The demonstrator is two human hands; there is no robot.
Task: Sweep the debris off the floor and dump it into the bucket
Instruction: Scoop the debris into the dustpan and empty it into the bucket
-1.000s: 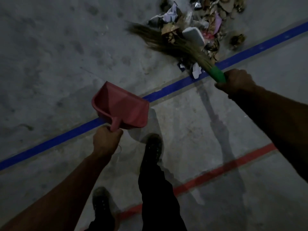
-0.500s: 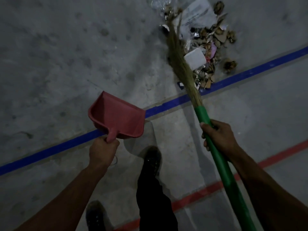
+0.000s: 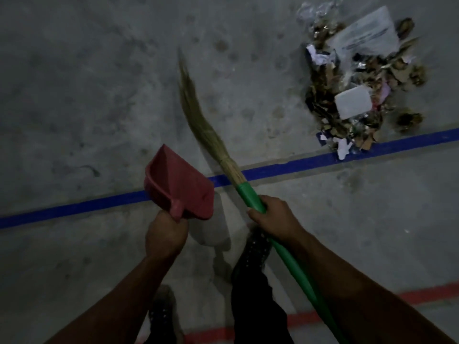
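Broom (image 3: 224,155) bristles pt up-left.

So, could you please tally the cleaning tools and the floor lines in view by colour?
Red: 2, the dustpan and the red line
Green: 1, the broom
Blue: 1, the blue line
Total: 4

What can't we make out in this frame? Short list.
- Bucket: not in the head view at all.
- Broom bristle tips: motion-blurred; floor contact unclear.
- Broom handle end: cut off by the bottom edge.
- Debris pile: dim and small, single pieces hard to name.
- Dustpan inside: faces away, contents unseen.
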